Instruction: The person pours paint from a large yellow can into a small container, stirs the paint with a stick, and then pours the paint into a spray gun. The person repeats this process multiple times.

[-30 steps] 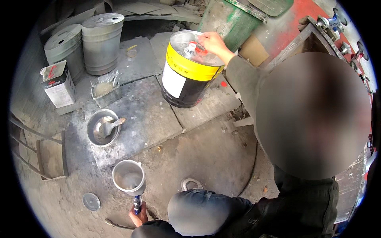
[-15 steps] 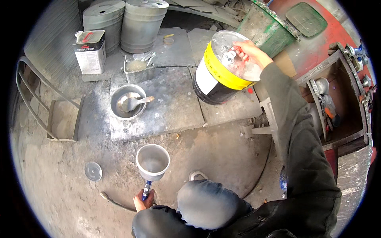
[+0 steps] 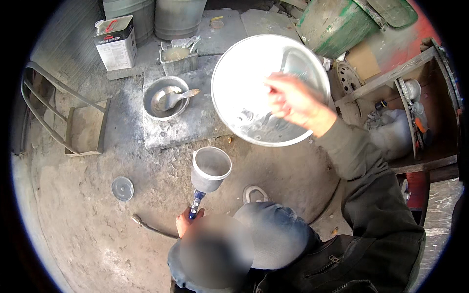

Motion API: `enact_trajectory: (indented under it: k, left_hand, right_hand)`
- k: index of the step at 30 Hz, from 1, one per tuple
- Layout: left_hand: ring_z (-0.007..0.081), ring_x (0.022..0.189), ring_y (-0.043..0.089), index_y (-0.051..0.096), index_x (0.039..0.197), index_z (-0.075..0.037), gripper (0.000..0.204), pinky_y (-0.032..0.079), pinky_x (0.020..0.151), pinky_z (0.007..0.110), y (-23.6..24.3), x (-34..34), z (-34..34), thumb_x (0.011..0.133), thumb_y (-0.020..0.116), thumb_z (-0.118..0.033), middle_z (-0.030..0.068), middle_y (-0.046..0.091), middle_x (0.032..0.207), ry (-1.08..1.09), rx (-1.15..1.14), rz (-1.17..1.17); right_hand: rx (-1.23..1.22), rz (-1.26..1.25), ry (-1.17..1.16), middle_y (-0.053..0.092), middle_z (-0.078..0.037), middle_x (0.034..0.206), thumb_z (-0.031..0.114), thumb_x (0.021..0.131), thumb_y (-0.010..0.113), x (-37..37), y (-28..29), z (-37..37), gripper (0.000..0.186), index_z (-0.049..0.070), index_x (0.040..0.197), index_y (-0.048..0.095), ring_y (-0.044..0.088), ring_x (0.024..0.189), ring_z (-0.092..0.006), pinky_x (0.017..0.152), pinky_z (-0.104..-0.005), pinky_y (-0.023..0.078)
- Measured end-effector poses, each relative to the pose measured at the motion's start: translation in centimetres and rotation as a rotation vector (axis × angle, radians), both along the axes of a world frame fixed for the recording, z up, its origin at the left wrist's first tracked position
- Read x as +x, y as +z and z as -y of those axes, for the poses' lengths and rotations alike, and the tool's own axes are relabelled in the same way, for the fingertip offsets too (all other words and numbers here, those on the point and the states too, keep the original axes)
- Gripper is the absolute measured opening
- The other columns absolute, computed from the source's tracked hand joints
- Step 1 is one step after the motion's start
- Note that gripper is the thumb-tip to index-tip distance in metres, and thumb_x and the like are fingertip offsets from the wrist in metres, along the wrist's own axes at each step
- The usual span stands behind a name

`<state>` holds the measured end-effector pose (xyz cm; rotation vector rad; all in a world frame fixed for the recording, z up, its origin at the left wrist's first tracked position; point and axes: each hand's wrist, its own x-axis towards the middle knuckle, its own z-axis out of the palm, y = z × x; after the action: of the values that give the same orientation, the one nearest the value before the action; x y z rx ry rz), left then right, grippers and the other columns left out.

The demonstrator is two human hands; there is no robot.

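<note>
Low in the middle, my left hand [image 3: 184,222] is closed round the blue handle of a spray gun [image 3: 196,202]. Its round grey cup [image 3: 211,168] stands above the handle, mouth up. My right hand [image 3: 298,102] reaches over a large, shiny round drum lid [image 3: 244,73], fingers curled at its middle and smeared by motion. The lid looks raised close to me; whether the drum body comes with it is hidden. Left of the lid, a metal bowl [image 3: 147,105] holds a broad scraper [image 3: 178,97] with its handle over the rim.
A rectangular can [image 3: 116,49], a small tub [image 3: 178,63] and grey drums [image 3: 178,19] stand at the back left. A green bin [image 3: 332,29] is at the back right, an open wooden drawer [image 3: 437,112] at the right. A round lid [image 3: 122,189] and a hose [image 3: 151,227] lie on the floor.
The drum lid looks much larger and nearer, with my right hand still on it; the yellow-banded drum side is out of sight. The whole view has shifted a little. My left hand keeps its hold.
</note>
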<state>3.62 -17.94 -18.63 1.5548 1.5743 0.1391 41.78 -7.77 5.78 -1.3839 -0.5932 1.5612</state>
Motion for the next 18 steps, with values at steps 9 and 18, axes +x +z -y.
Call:
enact_trajectory:
  k: [9,18]
  left_hand:
    - [0.0335,0.061,0.062,0.059,0.078,-0.004,0.042,0.048,0.061,0.044,-0.3,-0.2,1.6,0.074,0.078,-0.041,0.0152,0.062,0.065,-0.067,-0.086,-0.145]
    - [0.0347,0.067,0.066,0.06,0.08,-0.005,0.043,0.051,0.065,0.045,-0.3,-0.6,3.1,0.071,0.079,-0.043,0.0138,0.066,0.068,-0.075,-0.084,-0.219]
  right_hand:
    - [0.059,0.071,0.015,0.038,0.008,0.064,0.031,0.102,0.049,-8.4,-7.9,3.6,0.028,0.012,0.082,0.051,0.031,0.052,-0.0014,0.044,-0.0193,0.022]
    - [0.196,0.26,0.042,0.048,0.002,0.067,0.03,0.103,0.046,-10.7,-15.1,5.8,0.036,0.005,0.077,0.053,0.044,0.063,-0.0082,0.059,-0.0278,0.038]
